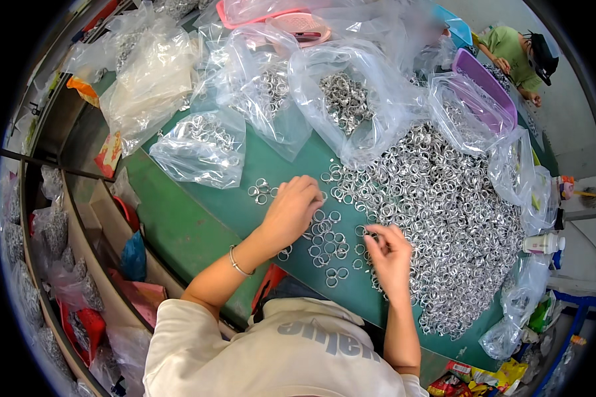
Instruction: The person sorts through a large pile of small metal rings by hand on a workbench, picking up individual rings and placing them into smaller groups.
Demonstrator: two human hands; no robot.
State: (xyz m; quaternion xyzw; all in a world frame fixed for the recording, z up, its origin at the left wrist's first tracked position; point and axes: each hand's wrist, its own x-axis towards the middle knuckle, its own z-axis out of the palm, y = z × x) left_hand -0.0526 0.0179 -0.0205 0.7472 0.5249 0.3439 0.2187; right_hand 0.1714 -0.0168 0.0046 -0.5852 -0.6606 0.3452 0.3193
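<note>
Small silver metal rings lie loose on the green tabletop, with a large heap of rings (453,231) to the right. My left hand (295,208) is bent over the table with its fingers curled together; their tips are partly hidden, and a ring shows right beside them. Between the hands lies a loose group of rings (328,241), spread in one layer. My right hand (389,255) is at the heap's left edge, thumb and forefinger pinched at a single ring (361,230). A few rings (263,192) sit apart, left of my left hand.
Clear plastic bags of rings, among them a small bag (202,149) and a wide open bag (347,99), line the far side. A purple basket (487,89) stands far right, near another person (520,59) in green. Shelves with bagged parts (53,228) run along the left. A white bottle (543,243) is at right.
</note>
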